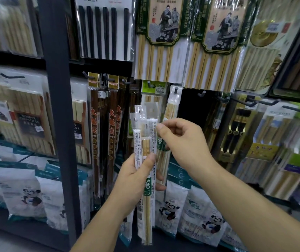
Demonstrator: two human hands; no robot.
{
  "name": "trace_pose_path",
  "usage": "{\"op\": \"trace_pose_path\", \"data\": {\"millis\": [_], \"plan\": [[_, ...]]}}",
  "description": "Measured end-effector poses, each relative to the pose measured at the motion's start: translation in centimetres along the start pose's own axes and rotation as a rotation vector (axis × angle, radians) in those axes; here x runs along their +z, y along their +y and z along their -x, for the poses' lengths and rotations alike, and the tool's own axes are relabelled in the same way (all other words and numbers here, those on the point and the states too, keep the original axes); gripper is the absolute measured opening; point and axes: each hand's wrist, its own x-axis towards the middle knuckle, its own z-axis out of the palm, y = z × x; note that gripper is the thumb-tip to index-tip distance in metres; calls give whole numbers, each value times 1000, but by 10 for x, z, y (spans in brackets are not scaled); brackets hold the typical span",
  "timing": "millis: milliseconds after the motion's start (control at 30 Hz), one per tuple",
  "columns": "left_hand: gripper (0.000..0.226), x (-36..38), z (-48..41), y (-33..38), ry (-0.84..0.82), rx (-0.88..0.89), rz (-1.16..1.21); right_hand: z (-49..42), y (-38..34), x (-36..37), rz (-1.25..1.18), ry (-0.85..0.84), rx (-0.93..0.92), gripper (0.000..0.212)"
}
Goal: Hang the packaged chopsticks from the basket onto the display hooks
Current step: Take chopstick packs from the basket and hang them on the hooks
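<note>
Print on the chopstick packets is unreadable; the top edge crops the green-framed packs.

Head view faces forward, close before the display hooks

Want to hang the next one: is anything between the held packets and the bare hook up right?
Nothing visible. The bare hook juts free against dark backing, above the right hand pinching the packets the left hand grips.
</note>
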Motion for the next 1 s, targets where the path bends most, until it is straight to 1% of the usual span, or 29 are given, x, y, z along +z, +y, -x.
{"op": "trace_pose_path", "data": {"millis": [100,200,233,300,367,467,600,733,800,933,1000], "plan": [[26,2,1,0,-10,-10,9,0,-2,2,-32,-23,-19,6],[31,0,1,1,1,-6,34,-2,-4,1,-24,-17,-46,8],[31,0,1,0,30,5,21,-4,-5,-1,-17,-3,-55,9],[31,-1,-2,0,138,28,-2,-9,-6,-5,-16,43,-74,11],[35,-4,-6,-2,234,12,54,-16,-9,-10,-44,97,-80,12],[36,-9,-8,-3,278,5,100,-26,-12,-16,-69,159,-87,13],[42,-10,-8,-4,270,23,64,-35,-15,-17,-53,193,-84,16],[29,-10,-7,-6,240,43,-2,-37,-12,-16,-47,212,-65,22],[29,-9,-6,-5,222,59,-33,-37,-11,-15,-40,205,-53,23],[31,-7,-5,-3,205,60,-72,-39,-8,-15,-20,211,-32,24],[39,-6,-4,-1,184,59,-92,-39,-6,-15,1,217,-25,25]]}}
